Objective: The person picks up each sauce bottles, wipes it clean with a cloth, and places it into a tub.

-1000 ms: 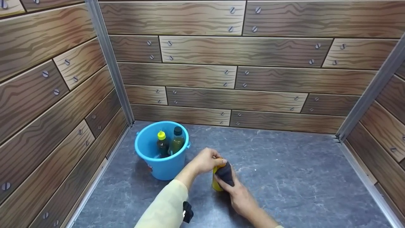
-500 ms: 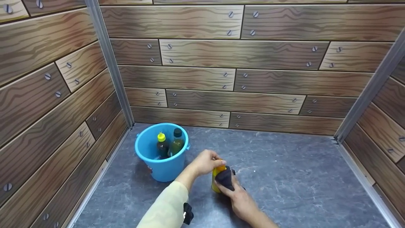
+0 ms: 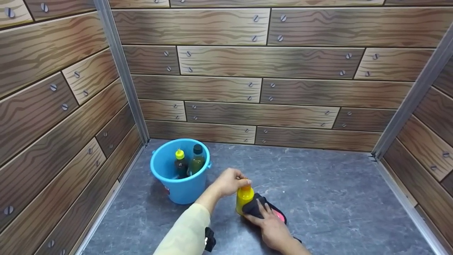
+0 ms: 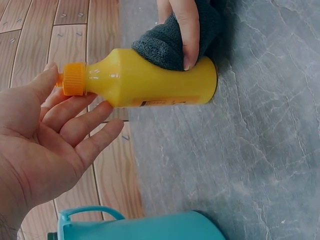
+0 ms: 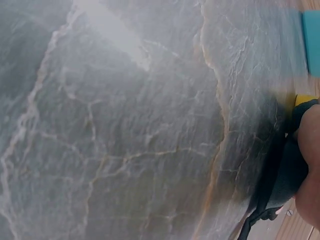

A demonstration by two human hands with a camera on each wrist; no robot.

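A yellow bottle (image 3: pixel 244 199) with an orange cap (image 4: pixel 75 79) stands on the grey floor (image 3: pixel 318 198). My left hand (image 3: pixel 243 181) pinches it at the cap and neck from above, thumb on one side and fingers (image 4: pixel 82 112) on the other. My right hand (image 3: pixel 261 216) grips a dark grey cloth (image 3: pixel 255 208) and presses it against the bottle's lower right side. A pink patch (image 3: pixel 280 215) shows by the cloth. In the left wrist view the cloth (image 4: pixel 165 45) covers the bottle's (image 4: pixel 150 82) base end under a right finger (image 4: pixel 190 30).
A blue bucket (image 3: pixel 184 189) stands left of the bottle near the back left corner. It holds a dark bottle with a yellow cap (image 3: pixel 180 162) and a green bottle with a dark cap (image 3: pixel 197 160). Wood-pattern walls (image 3: pixel 262 88) close in three sides.
My right hand has slid the cloth down the bottle from its top towards its base. More of the yellow body and the pink patch now show. The left hand stays at the cap.
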